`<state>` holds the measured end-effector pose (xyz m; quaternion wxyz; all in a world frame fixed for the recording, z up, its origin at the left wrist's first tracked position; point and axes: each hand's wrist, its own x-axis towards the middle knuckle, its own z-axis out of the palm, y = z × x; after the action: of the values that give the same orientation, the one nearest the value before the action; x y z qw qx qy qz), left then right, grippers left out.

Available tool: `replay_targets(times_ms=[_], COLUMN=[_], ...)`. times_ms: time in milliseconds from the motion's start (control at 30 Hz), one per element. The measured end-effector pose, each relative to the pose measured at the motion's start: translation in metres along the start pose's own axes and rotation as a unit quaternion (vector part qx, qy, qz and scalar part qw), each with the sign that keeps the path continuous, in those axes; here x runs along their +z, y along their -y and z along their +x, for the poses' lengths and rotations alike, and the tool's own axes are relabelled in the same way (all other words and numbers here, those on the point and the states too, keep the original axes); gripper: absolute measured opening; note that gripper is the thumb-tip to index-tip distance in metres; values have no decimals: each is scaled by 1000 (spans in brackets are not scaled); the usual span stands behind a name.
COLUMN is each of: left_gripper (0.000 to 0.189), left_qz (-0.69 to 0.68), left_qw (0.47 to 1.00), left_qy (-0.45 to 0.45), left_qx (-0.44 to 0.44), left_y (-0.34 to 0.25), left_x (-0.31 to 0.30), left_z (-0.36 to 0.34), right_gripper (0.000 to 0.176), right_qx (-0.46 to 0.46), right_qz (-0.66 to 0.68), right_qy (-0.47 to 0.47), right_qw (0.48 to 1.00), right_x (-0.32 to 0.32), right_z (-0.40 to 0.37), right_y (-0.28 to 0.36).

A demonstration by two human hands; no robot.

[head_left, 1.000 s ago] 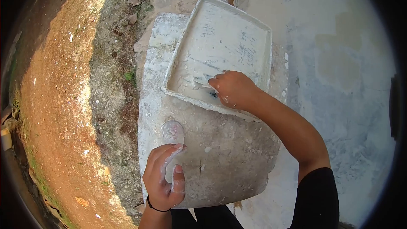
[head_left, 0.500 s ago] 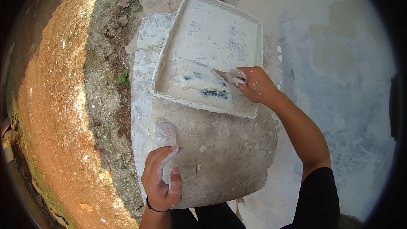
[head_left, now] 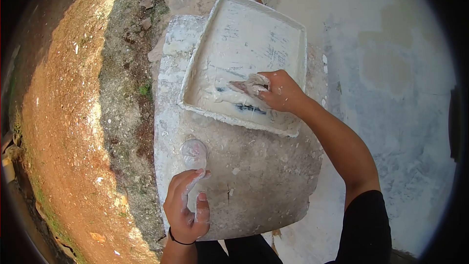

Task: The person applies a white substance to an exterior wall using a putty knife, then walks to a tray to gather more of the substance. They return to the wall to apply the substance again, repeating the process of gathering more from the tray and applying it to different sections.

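A shallow rectangular tray (head_left: pixel 195 56) with raised, crusted edges holds a layer of wet white paste (head_left: pixel 244 29), with dark marks showing through. My right hand (head_left: pixel 285 93) is closed around a paste-covered scraper (head_left: pixel 248 87), whose end rests low over the paste in the tray's lower half. Below the tray, my left hand (head_left: pixel 188 205) is raised with fingers curved and thumb apart, smeared with white and holding nothing. Just beyond its fingertips is a small round whitish object (head_left: pixel 193 153) on the board (head_left: pixel 264 176).
The stained board lies under the tray, its edge near my legs. To the left are a gravel strip (head_left: pixel 122 117) and orange soil (head_left: pixel 63 132). A white-smeared surface (head_left: pixel 405 132) with a beige patch stretches along the right.
My right hand and the scraper have moved a little left and up across the paste. My left hand holds nearly the same pose. The view has shifted slightly.
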<state>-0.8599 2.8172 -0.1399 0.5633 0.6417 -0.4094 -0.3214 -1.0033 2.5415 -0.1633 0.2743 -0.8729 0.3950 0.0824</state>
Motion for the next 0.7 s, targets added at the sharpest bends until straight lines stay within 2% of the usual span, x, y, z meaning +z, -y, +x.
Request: replay_targets(times_ms=[267,333,367,433,467,533,567,633,667,700], left_gripper=[37,37,35,34,34,35,35,35,35,35], left_qz=[-1,-3,2,8,9,10,8,5,4,3], left_qw=[1000,1000,1000,1000,1000,1000,1000,1000,1000,1000], left_qy=[-9,-13,-4,5,6,8,8,11,9,8], left_qx=[-10,-14,-6,3,1,0,-1,-1,-4,-7], left_y=[2,4,7,8,8,6,6,5,4,4], left_x=[-4,-5,-6,-6,-6,-6,-5,-4,-4,-3], left_z=[-5,-7,-9,-10,-11,-12,-12,-13,-15,-15], right_gripper=[31,29,29,34,34,37,37,40,40,40], right_qx=[72,75,74,133,133,210,211,190,191,202], right_qz=[141,236,236,316,317,425,426,553,553,584], right_qy=[-37,-88,-87,-108,-108,-140,-140,-154,-156,-160], right_qw=[987,965,965,933,933,869,868,797,796,770], right_x=[12,18,22,27,29,32,32,31,30,27], right_z=[23,23,23,23,21,16,15,10,7,3], right_y=[-14,-24,-29,-34,-35,-32,-33,-34,-34,-33])
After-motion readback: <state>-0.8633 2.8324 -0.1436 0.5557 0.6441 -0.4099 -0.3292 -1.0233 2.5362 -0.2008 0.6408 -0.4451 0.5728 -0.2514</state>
